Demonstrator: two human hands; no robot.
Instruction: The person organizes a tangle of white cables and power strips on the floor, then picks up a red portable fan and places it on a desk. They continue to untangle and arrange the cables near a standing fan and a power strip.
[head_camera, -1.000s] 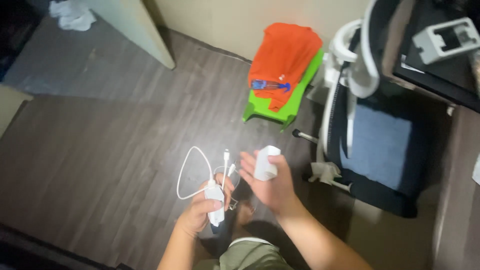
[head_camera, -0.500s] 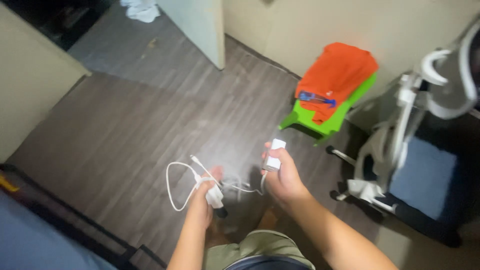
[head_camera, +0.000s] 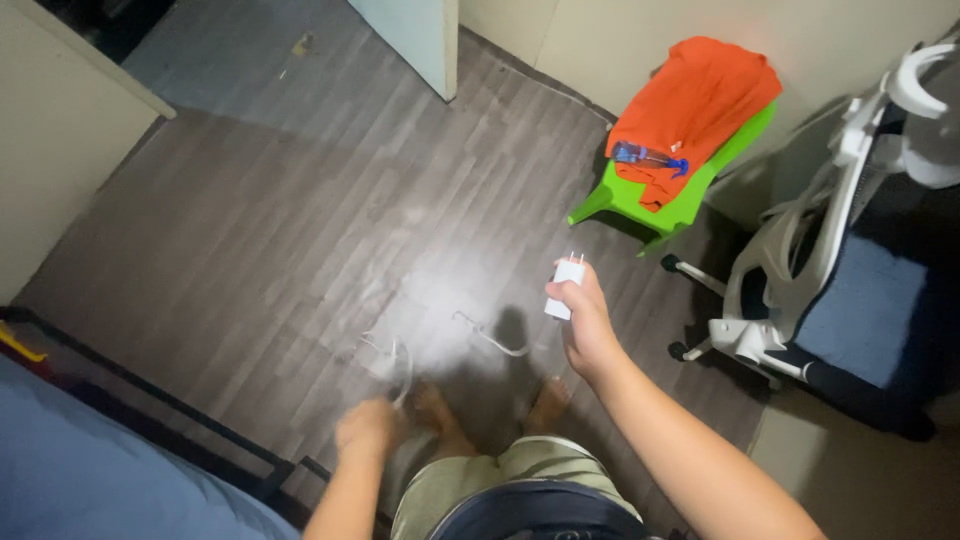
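Right hand (head_camera: 585, 325) grips the white plug adapter (head_camera: 567, 287) near the green stool (head_camera: 640, 200), left hand (head_camera: 368, 428), blurred, seemingly clutches the white cable (head_camera: 392, 362); they look mid-separation, and joining them next would need steadier hands.

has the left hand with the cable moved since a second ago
Yes. The left hand has dropped down and back toward the person's body. It was level with the right hand; now it sits well below it, blurred, the white cable trailing above.
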